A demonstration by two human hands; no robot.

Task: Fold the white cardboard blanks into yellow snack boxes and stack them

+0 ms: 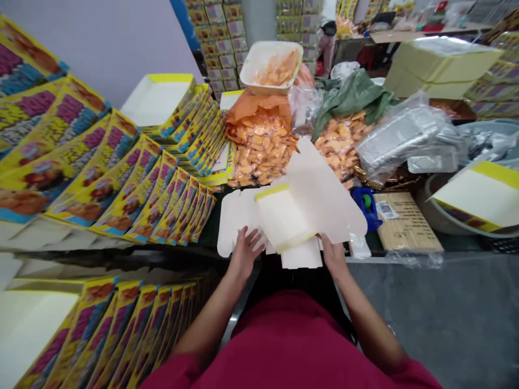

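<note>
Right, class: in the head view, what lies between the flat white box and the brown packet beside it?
The head view shows a blue plastic gadget between the flat white box and the brown packet.

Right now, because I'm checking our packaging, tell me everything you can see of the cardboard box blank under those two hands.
The cardboard box blank is pale, matte card, spread mostly flat with flaps and tabs sticking out. A yellow-edged panel sits tilted near its middle, apparently folded over. It lies at the table's near edge, with its far corner near a bag of orange snacks. The left hand rests spread on it, and the right hand touches its near edge.
</note>
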